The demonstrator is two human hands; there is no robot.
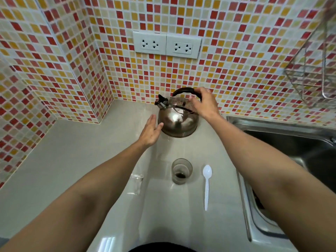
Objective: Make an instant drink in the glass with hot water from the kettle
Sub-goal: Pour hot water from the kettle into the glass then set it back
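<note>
**A:** Where does your right hand sit against the kettle?

**B:** It is over the right end of the black handle, fingers curled loosely about it. You can see the hand at the handle, but whether it has closed firmly on it you cannot tell; the fingers are blurred.

**A:** And your left hand?

**B:** Open and flat, fingers together, palm turned toward the kettle's left flank. The thumb tip is just beside the steel wall, at or very near touching. It holds nothing.

**A:** Where does the kettle stand?

**B:** Upright on the grey counter, near the tiled wall below the two sockets, spout pointing left. It lies between your two hands.

**A:** And the glass?

**B:** Nearer to you than the kettle, well apart from both hands, upright, with a dark dab of powder on its bottom. The white plastic spoon lies just to its right, bowl away from you. A clear empty sachet lies to its left, beside your left forearm. The steel sink is at your right.
</note>
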